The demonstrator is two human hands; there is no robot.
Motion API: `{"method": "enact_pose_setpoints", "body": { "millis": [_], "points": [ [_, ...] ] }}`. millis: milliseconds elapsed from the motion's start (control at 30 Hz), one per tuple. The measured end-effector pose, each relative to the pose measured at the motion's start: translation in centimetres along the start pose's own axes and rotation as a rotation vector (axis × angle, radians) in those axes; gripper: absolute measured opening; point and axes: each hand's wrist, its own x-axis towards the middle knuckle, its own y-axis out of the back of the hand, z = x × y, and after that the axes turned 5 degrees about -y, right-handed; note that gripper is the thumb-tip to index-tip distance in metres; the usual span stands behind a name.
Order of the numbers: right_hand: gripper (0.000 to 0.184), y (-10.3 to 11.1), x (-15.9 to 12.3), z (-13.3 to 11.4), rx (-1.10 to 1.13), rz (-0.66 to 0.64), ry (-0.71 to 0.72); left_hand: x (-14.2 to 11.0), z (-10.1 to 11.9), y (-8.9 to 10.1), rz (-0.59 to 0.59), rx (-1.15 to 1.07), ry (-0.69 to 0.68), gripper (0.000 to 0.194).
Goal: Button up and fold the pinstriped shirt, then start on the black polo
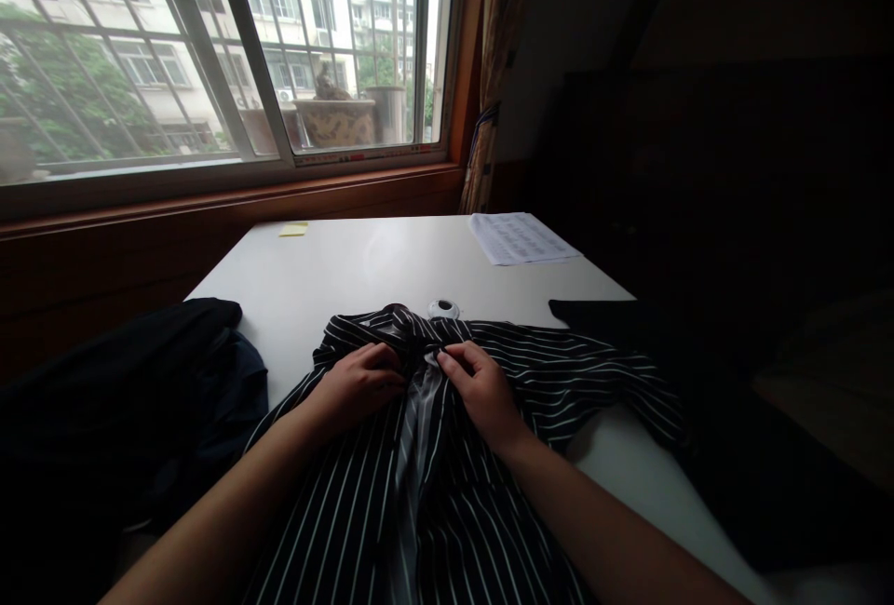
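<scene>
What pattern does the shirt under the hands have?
Thin white stripes on black or very dark cloth; the shirt shows best in the head view.

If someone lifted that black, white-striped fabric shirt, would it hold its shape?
Probably not: the black, white-striped fabric shirt lies in soft folds. It may also sag around the small spot the right hand pinches.

The left hand (pixel 363 380) is bare and narrow, with slim fingers (pixel 379 356). The right hand (pixel 485 393) is bare and of matching build. The left forearm (pixel 230 503) and right forearm (pixel 601 509) are uncovered as far as the view extends, smooth in outline, widening gradually from slender bare wrists (pixel 515 442).
</scene>
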Motion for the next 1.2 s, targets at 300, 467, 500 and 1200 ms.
{"method": "enact_pose_setpoints", "body": {
  "millis": [300,467,500,1200],
  "points": [
    [0.018,-0.1,0.0,0.1,0.010,0.004,-0.003,0.2,0.3,0.7,-0.073,0.227,-0.127,0.019],
    [0.019,0.0,0.0,0.3,-0.002,0.009,-0.013,0.3,0.7,1.4,-0.163,0.309,-0.171,0.023],
    [0.019,0.0,0.0,0.3,-0.001,0.009,-0.016,0.3,0.7,1.5,-0.166,0.310,-0.174,0.023],
    [0.007,-0.2,-0.5,-0.5,-0.120,-0.147,0.102,0.6,2.4,2.0,0.213,0.295,-0.293,0.010]
  ]
}}
